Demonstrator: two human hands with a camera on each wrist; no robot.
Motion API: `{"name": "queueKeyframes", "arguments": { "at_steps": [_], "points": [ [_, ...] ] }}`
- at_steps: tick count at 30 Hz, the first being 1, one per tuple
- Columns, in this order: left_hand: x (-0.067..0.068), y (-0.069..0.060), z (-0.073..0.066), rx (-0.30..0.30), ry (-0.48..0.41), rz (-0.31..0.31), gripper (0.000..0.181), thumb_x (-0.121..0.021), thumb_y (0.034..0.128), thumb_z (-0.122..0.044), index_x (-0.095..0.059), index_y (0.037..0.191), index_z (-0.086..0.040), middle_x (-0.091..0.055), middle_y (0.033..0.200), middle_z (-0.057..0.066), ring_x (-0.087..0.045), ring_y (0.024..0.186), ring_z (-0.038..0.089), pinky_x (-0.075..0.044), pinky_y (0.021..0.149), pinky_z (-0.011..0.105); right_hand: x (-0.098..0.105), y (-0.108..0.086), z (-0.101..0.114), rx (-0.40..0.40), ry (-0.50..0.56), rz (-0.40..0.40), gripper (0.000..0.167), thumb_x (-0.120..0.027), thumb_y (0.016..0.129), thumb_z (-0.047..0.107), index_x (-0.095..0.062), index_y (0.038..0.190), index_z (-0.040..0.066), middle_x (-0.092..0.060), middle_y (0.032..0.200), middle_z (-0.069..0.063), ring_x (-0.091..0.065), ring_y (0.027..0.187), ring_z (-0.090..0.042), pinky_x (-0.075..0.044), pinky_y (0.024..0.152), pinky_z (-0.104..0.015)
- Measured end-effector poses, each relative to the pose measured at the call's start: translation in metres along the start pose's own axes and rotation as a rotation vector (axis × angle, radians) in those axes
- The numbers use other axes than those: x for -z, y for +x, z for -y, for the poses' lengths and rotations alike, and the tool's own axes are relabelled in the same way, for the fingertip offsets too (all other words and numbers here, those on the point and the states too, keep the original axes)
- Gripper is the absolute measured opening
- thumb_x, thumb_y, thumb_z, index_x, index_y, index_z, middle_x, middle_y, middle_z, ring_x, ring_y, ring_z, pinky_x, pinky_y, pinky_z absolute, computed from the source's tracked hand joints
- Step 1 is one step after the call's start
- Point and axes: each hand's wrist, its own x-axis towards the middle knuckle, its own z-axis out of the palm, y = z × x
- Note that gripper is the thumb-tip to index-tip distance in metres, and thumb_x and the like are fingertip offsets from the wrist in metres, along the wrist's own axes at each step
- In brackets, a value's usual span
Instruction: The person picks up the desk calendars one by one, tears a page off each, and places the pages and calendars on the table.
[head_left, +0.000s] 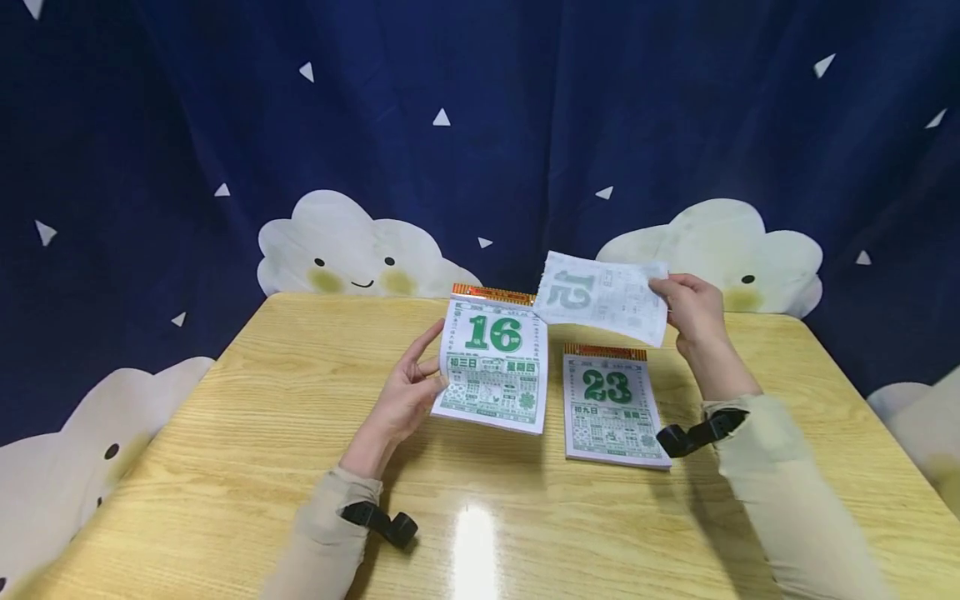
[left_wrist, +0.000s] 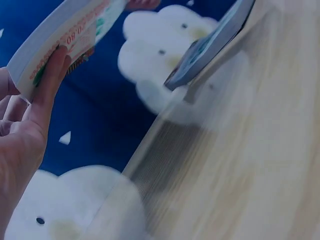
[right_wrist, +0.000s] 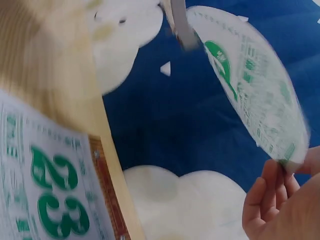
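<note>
Left hand (head_left: 408,387) has its grip clamped on the left edge of a calendar (head_left: 491,367) showing 16, raised above the table (head_left: 225,458). To its right a thin sheet (head_left: 600,292) marked 15 hangs above a second calendar (head_left: 611,408), its far end pinched in the right hand's (head_left: 697,312) grip. A hard tug might rip the sheet, if its near corner is attached; cannot tell.

A dark blue cloth (head_left: 495,150) with white triangles (head_left: 441,118) hangs beyond the pale wooden desk (head_left: 217,450). Clouds show on it: a smiling one (head_left: 352,246) far left, others far right and left. Light glares (head_left: 475,550) on the desk's near middle.
</note>
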Motion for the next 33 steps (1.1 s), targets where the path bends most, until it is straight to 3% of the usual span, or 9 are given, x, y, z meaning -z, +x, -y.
{"name": "queueKeyframes", "arguments": {
  "at_steps": [4,7,13,15,16,21,24,28,33],
  "points": [
    [0.007,-0.001,-0.002,0.015,0.021,-0.009,0.078,-0.036,0.0787,0.022,-0.02,0.146,-0.016,-0.066,0.11,0.003,-0.063,0.069,0.008,-0.044,0.049,0.012,0.014,0.016,-0.011,0.006,-0.051,0.002,0.039,-0.069,0.078,0.035,-0.057,0.103,0.008,-0.053,0.098,0.001,-0.056,0.08,-0.009,-0.048,0.066,-0.023],
    [0.009,-0.002,-0.002,0.049,0.056,-0.001,0.079,-0.039,0.0796,0.02,-0.02,0.146,-0.018,-0.065,0.111,0.003,-0.055,0.058,0.005,-0.034,0.042,0.011,0.023,0.041,-0.029,0.023,0.009,0.038,0.034,-0.072,0.076,0.032,-0.063,0.102,0.011,-0.057,0.094,0.001,-0.058,0.076,-0.01,-0.049,0.061,-0.025],
    [0.012,-0.005,-0.001,0.03,0.048,0.007,0.079,-0.036,0.0782,0.022,-0.017,0.146,-0.014,-0.065,0.112,0.004,-0.065,0.073,0.01,-0.042,0.046,0.012,0.035,0.076,-0.055,0.05,0.067,0.066,0.029,-0.075,0.074,0.025,-0.067,0.099,0.014,-0.061,0.089,0.001,-0.06,0.072,-0.013,-0.049,0.058,-0.027],
    [0.013,-0.006,-0.002,0.027,0.049,0.011,0.079,-0.036,0.0783,0.022,-0.017,0.146,-0.013,-0.065,0.112,0.003,-0.065,0.075,0.011,-0.043,0.046,0.012,0.033,0.073,-0.05,0.049,0.022,0.043,0.032,-0.074,0.074,0.028,-0.066,0.101,0.013,-0.06,0.093,0.0,-0.06,0.077,-0.014,-0.05,0.062,-0.027],
    [0.014,-0.006,-0.002,0.027,0.052,0.013,0.079,-0.036,0.0784,0.022,-0.016,0.146,-0.013,-0.065,0.112,0.003,-0.065,0.076,0.011,-0.044,0.048,0.012,0.033,0.072,-0.05,0.05,0.049,0.026,0.03,-0.075,0.074,0.026,-0.067,0.1,0.012,-0.06,0.092,0.0,-0.06,0.075,-0.014,-0.049,0.06,-0.027],
    [0.019,-0.009,-0.007,0.043,0.058,-0.04,0.078,-0.036,0.0796,0.021,-0.016,0.146,-0.014,-0.065,0.112,0.002,-0.066,0.084,0.015,-0.053,0.063,0.02,0.024,0.017,-0.006,0.04,0.05,-0.076,0.026,-0.071,0.077,0.026,-0.061,0.095,0.01,-0.054,0.091,0.001,-0.055,0.074,-0.008,-0.048,0.059,-0.019],
    [0.025,-0.012,-0.011,0.04,0.068,-0.075,0.078,-0.035,0.0801,0.021,-0.016,0.147,-0.014,-0.065,0.112,0.001,-0.065,0.088,0.017,-0.054,0.068,0.024,0.022,-0.007,0.013,0.041,0.074,-0.078,0.018,-0.068,0.081,0.02,-0.059,0.092,0.01,-0.052,0.087,0.003,-0.052,0.071,-0.005,-0.046,0.057,-0.015],
    [0.034,-0.015,-0.015,0.059,0.098,-0.102,0.077,-0.035,0.0809,0.021,-0.018,0.146,-0.016,-0.064,0.112,0.001,-0.065,0.087,0.016,-0.053,0.066,0.022,0.017,-0.015,0.015,0.052,0.049,-0.066,0.012,-0.066,0.082,0.018,-0.057,0.088,0.012,-0.051,0.083,0.004,-0.049,0.069,-0.005,-0.045,0.055,-0.012],
    [0.042,-0.018,-0.017,0.088,0.111,-0.136,0.077,-0.036,0.0813,0.021,-0.018,0.146,-0.017,-0.065,0.112,0.0,-0.065,0.084,0.014,-0.052,0.062,0.021,0.002,-0.021,0.012,0.088,-0.082,-0.086,0.012,-0.064,0.084,0.021,-0.056,0.086,0.013,-0.05,0.08,0.004,-0.048,0.069,-0.004,-0.045,0.056,-0.011]
  ]
}}
